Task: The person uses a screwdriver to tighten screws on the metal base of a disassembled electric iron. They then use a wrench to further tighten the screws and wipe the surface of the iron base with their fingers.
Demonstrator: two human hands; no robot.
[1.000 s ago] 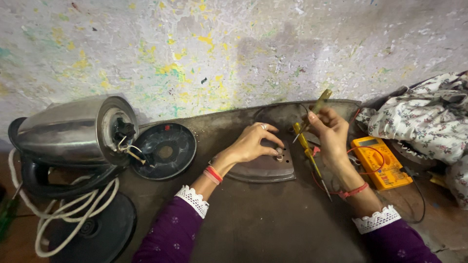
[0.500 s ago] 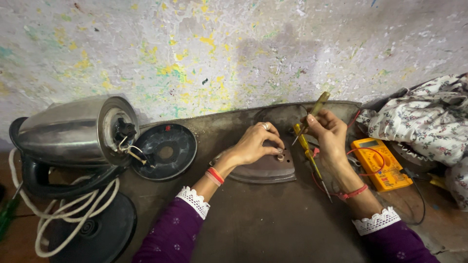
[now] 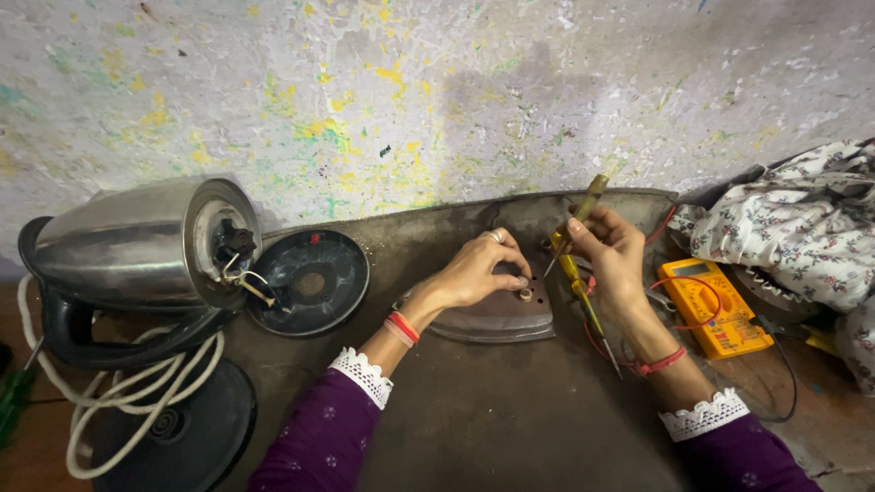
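light: dim, soft | glare: kettle [image 3: 128,241] sheen | shadows: faint | focus: sharp | edges: wide-angle bending

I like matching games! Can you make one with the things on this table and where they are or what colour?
Things:
1. kettle
2. multimeter
3. flowery cloth
4. iron soleplate

Clues:
A. yellow-orange with a screen
B. under the left hand
C. shiny metal, lying on its side
D. white, bunched at the far right

Pairs: 1-C, 2-A, 3-D, 4-B

Yellow multimeter [image 3: 714,305], floral white cloth [image 3: 802,223], purple sleeves [image 3: 324,442], paint-speckled wall [image 3: 365,100].
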